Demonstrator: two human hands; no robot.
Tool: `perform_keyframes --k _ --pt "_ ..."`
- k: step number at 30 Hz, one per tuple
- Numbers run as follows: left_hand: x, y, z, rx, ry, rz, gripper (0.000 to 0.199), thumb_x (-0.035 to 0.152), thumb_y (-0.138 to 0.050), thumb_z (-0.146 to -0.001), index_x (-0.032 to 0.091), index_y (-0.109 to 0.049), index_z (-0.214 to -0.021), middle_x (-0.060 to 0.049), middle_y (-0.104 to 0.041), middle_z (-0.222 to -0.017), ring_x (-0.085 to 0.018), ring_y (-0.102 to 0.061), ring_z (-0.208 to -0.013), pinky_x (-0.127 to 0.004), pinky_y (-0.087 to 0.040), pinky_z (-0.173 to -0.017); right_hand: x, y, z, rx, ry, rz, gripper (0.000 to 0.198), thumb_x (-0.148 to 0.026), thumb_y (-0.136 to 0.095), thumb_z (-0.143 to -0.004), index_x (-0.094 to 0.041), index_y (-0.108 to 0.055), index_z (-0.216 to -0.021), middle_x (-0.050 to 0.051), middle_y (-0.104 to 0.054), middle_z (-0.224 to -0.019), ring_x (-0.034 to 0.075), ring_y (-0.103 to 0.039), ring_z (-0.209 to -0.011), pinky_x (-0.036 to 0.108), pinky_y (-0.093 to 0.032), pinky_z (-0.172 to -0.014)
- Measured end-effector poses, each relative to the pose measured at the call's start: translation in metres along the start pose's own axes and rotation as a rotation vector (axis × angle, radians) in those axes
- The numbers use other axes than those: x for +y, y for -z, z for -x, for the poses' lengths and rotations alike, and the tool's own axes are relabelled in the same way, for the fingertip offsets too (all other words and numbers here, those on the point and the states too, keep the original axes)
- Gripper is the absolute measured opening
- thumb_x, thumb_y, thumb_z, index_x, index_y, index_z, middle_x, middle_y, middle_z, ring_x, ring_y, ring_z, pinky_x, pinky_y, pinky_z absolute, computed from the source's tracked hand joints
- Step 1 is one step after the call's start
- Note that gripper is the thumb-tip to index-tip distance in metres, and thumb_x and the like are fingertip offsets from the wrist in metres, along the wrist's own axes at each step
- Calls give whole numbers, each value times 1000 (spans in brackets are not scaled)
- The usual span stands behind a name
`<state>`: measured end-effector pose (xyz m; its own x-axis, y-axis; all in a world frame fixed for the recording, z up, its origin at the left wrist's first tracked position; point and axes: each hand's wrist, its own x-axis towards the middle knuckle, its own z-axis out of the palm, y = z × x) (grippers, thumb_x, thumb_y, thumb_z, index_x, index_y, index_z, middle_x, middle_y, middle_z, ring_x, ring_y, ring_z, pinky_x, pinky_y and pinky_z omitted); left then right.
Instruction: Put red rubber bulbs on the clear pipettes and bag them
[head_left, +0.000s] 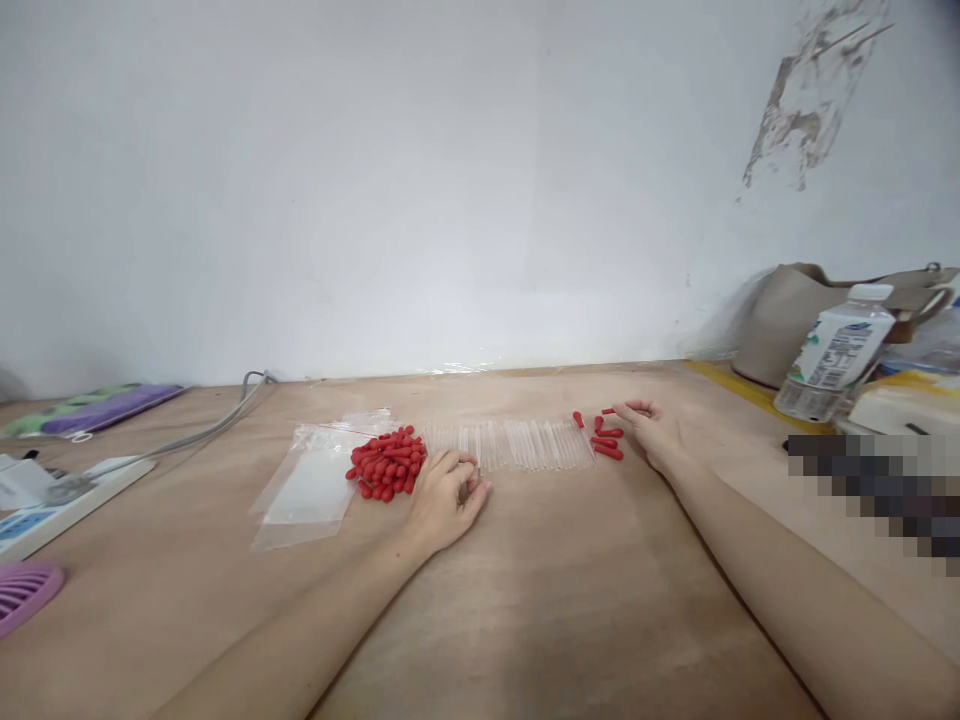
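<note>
My right hand (649, 432) pinches a red rubber dropper bulb (608, 411) between thumb and fingertips; only its end sticks out. Just left of that hand, several loose red bulbs (607, 453) lie on the table, and one (578, 420) sits at the end of a clear tube. A row of thin clear dropper tubes (536, 445) stretches between my hands. My left hand (444, 500) rests on the table at the row's left end, fingers loosely bent and thumb apart, with nothing visible in it. Beside it is a pile of red bulbs (384, 465).
Clear plastic bags (307, 490) lie left of the pile. Farther left are a power strip (75, 510) with a grey cable (202, 432), a purple-green pouch (112, 408) and a pink slotted object (26, 595). A water bottle (840, 350) and beige bag (776, 325) stand right, before the wall.
</note>
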<state>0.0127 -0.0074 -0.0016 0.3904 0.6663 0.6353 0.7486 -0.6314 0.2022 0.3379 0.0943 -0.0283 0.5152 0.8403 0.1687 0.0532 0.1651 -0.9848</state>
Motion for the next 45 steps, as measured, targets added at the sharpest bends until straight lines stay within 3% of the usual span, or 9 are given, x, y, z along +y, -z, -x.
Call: perform_keyframes --k 3,7,12,17,23,28,33,39,45 --pt "2 0 0 22 12 -17 7 22 -50 -79 18 -55 -78 -5 -58 -86 -20 -51 -86 -34 -40 -76 8 0 1 68 105 -23 36 -35 -64 -62 -17 -56 -91 1 -63 -73 14 -60 -71 23 -48 -59" --pt "-1 -2 -5 26 39 -113 12 24 -49 -79 18 -56 -86 -5 -57 -88 -20 -49 -87 -33 -39 -77 10 3 10 61 235 98 31 -39 -55 -69 -14 -62 -87 6 -64 -77 16 -60 -75 27 -47 -67" --pt "-11 -13 -36 -7 242 -378 18 31 -49 -77 17 -59 -80 -8 -54 -88 -24 -47 -89 -35 -37 -78 -3 -7 44 -5 321 160 38 -44 -59 -68 -12 -63 -87 4 -59 -64 14 -56 -56 25 -46 -51" --pt "-9 -28 -68 -123 406 -565 32 36 -45 -76 11 -62 -86 -16 -52 -96 -30 -44 -95 -41 -32 -79 -16 -23 79 -78 660 364 29 -44 -60 -70 -16 -61 -75 2 -58 -64 11 -48 -51 24 -42 -50" --pt "-1 -37 -74 -294 453 -666 33 22 -50 -70 4 -62 -94 -23 -50 -107 -34 -39 -104 -42 -29 -83 -27 -33 109 -275 975 629 25 -32 -44 -84 -18 -55 -101 7 -59 -87 18 -55 -76 26 -42 -59" --pt "1 -42 -78 -302 457 -676 34 12 -51 -66 1 -61 -96 -27 -49 -110 -38 -36 -109 -45 -27 -84 -30 -36 115 -328 950 704 26 -29 -34 -89 -21 -58 -97 6 -56 -88 16 -55 -76 24 -41 -58" --pt "4 -32 -72 -227 397 -628 26 12 -38 -79 2 -58 -94 -25 -50 -106 -35 -39 -105 -44 -31 -81 -29 -33 110 -359 803 686 28 -30 -29 -90 -19 -53 -83 5 -58 -76 18 -55 -69 27 -39 -57" --pt "-2 -4 -26 -86 100 -76 17 18 -30 -88 15 -46 -82 -7 -53 -82 -19 -49 -77 -31 -41 -68 -31 -37 113 -540 735 494 18 -32 -38 -87 -19 -49 -89 4 -60 -82 16 -57 -74 27 -43 -61" --pt "-11 -4 2 -43 67 145 16 17 -32 -88 18 -44 -97 -4 -57 -82 -16 -55 -75 -29 -44 -67 -38 -44 131 -621 763 530 20 -31 -34 -88 -20 -51 -85 0 -60 -73 14 -56 -65 26 -41 -58"
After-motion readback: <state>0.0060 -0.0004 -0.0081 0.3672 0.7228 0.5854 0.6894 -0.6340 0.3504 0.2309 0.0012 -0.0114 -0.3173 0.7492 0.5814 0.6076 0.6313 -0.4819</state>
